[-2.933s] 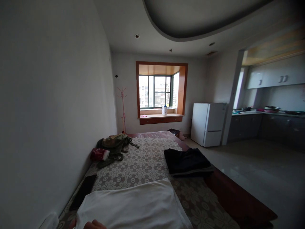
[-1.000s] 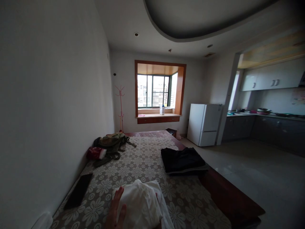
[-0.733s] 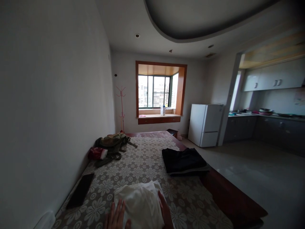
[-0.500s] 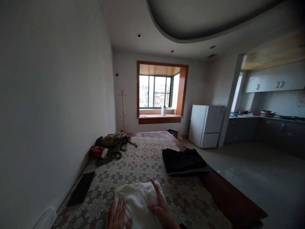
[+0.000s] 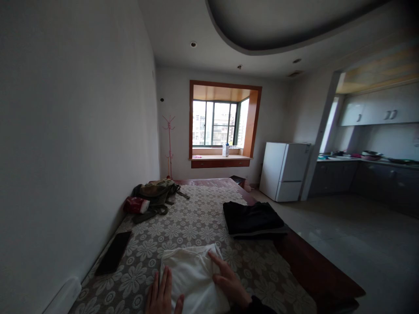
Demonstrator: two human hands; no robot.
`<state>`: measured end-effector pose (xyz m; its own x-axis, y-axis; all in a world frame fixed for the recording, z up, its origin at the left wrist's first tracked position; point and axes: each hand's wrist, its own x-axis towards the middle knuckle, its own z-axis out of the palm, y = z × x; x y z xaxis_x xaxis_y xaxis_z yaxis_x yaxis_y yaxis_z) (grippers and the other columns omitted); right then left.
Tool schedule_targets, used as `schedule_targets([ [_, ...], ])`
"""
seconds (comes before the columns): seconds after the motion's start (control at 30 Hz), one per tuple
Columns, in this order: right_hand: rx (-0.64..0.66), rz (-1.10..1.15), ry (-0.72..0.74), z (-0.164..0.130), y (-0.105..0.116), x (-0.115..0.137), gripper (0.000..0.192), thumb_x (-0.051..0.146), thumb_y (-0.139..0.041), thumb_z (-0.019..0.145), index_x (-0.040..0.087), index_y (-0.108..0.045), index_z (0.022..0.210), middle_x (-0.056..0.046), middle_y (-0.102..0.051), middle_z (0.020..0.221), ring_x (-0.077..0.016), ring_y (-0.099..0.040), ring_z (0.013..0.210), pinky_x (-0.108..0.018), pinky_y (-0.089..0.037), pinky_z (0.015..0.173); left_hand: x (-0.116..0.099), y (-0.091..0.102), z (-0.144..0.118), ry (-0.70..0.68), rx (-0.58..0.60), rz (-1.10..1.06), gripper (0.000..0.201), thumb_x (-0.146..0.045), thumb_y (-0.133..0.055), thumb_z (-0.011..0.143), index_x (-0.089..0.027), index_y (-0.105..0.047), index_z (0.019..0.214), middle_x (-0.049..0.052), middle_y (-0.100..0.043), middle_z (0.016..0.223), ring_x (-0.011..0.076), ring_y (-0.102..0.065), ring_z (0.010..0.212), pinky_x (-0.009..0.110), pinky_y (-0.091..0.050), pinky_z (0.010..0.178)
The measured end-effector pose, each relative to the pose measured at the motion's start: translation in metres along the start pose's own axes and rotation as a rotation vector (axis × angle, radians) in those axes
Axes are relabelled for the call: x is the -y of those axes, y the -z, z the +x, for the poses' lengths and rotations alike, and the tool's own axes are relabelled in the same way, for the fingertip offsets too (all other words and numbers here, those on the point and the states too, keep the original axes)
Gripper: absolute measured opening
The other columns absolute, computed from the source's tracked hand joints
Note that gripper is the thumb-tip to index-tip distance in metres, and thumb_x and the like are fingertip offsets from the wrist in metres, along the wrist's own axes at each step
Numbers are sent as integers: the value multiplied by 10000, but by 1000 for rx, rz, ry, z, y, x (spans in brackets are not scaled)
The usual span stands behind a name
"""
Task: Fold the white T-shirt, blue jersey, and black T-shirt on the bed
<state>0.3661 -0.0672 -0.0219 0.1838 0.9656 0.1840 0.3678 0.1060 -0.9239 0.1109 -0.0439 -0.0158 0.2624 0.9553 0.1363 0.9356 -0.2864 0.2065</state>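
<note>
Resting on a folded white cloth (image 5: 196, 274), the left hand (image 5: 161, 292) and the right hand (image 5: 228, 279) show an open grip, fingers extended over the fabric. The cloth, plain and softly creased, lies on the floral cover (image 5: 193, 218) at the table's (image 5: 327, 277) near end. Farther out: a flat black object (image 5: 113, 253); folded dark clothing (image 5: 252, 218); a red-and-white packet (image 5: 135, 205) beside a dark green backpack (image 5: 157, 189), contents of both hidden; a white, blue-capped bottle (image 5: 225, 151) on the windowsill (image 5: 209, 157); a closed refrigerator (image 5: 275, 170).

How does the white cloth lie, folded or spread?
Folded: the white cloth lies in a compact bundle, layers overlapping near the right hand.
</note>
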Motion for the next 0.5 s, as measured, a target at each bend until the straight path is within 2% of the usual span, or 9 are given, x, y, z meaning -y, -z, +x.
schedule_targets([
  [0.1, -5, 26, 38, 1, 2, 0, 740, 214, -551, 674, 203, -603, 1412, -61, -560, 1473, -283, -442, 1404, -431, -279, 1207, -3, 0, 0, 4, -7, 0, 700, -431, -414, 871, -136, -427, 1506, 67, -358, 1594, 335, -290, 1509, 470, -298, 1199],
  [0.27, -16, 28, -1, -1, 3, 1, 731, 226, -566, 683, 207, -604, 1412, -65, -559, 1475, -292, -432, 1410, -447, -276, 1209, -3, -2, 0, -16, -12, 7, 691, -452, -432, 872, -157, -447, 1497, 58, -351, 1590, 338, -303, 1503, 485, -256, 1220],
  [0.5, -13, 7, 23, 0, 5, -12, 720, 207, -564, 709, 190, -583, 1429, -71, -539, 1493, -284, -416, 1423, -439, -240, 1225, -5, -9, -1, -28, -7, 31, 680, -450, -423, 890, -151, -442, 1500, 67, -373, 1589, 334, -311, 1501, 482, -266, 1223],
])
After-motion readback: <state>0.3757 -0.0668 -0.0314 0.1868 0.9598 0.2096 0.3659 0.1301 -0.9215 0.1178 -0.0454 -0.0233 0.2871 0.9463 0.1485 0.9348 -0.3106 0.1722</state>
